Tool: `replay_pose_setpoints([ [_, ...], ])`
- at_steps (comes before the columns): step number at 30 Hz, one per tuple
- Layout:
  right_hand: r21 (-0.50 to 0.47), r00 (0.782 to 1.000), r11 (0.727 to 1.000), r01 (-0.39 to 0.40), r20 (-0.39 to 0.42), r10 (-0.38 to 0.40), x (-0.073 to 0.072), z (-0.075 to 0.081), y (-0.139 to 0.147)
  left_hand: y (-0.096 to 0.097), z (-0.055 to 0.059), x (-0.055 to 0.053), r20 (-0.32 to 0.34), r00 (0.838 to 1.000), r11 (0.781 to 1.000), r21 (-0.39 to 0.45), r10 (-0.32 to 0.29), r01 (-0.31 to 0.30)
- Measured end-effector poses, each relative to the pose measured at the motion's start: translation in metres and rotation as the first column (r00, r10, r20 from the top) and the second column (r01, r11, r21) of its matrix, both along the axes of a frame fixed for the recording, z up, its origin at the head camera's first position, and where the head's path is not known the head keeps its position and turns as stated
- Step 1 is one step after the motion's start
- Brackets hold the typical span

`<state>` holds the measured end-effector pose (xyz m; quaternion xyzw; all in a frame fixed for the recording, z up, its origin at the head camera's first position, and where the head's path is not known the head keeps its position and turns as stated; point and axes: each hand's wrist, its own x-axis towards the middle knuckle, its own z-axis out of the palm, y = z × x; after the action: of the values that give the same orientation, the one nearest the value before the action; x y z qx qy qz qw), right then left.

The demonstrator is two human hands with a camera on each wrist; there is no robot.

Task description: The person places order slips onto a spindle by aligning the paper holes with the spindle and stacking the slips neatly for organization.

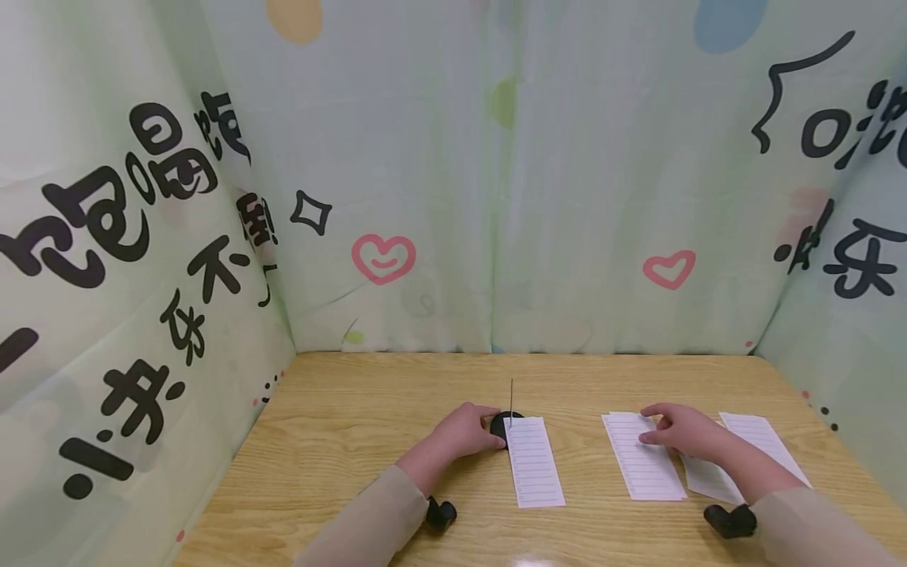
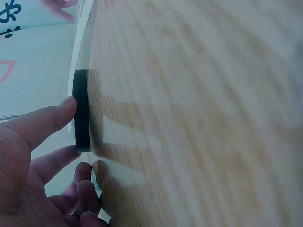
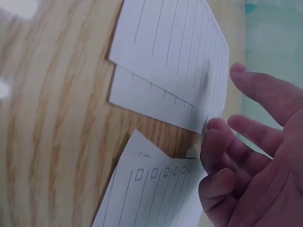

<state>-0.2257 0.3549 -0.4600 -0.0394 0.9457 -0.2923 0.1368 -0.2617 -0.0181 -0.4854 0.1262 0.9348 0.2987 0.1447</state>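
Observation:
In the head view, my left hand (image 1: 464, 431) holds the round black base (image 1: 498, 426) of an upright paper spike (image 1: 512, 394). The left wrist view shows its thumb and a finger against the rim of the base (image 2: 82, 111). A lined paper slip (image 1: 536, 465) covers part of the base; whether the spike pierces it I cannot tell. My right hand (image 1: 683, 429) is over the upper right edge of a small pile of lined slips (image 1: 641, 465). Seen from the right wrist, its thumb and fingers are apart, beside the slips (image 3: 175, 42), pinching none visibly.
Further right, partly behind my right forearm, lie more lined slips (image 1: 761, 441) and another pale slip (image 1: 708, 479). Everything lies on a wooden table (image 1: 340, 441). Printed curtains (image 1: 453, 197) enclose its back and sides. A black wrist device (image 1: 441, 516) sits at each cuff.

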Motion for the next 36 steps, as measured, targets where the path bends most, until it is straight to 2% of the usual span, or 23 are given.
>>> replay_pose_setpoints([
  [11,0.049,0.999,0.998,0.05,0.017,-0.051,-0.006,-0.008,-0.004,0.0,0.0,0.0,0.003,1.0,1.0,0.002,0.008,-0.008],
  [18,0.069,0.999,0.996,0.05,-0.004,-0.05,-0.006,-0.009,-0.006,0.0,0.001,0.001,0.003,1.0,1.0,-0.004,0.007,-0.007],
  [36,0.039,0.999,0.998,0.047,-0.013,-0.046,-0.006,-0.013,-0.005,0.0,0.002,0.001,0.004,1.0,1.0,-0.002,0.003,-0.003],
])
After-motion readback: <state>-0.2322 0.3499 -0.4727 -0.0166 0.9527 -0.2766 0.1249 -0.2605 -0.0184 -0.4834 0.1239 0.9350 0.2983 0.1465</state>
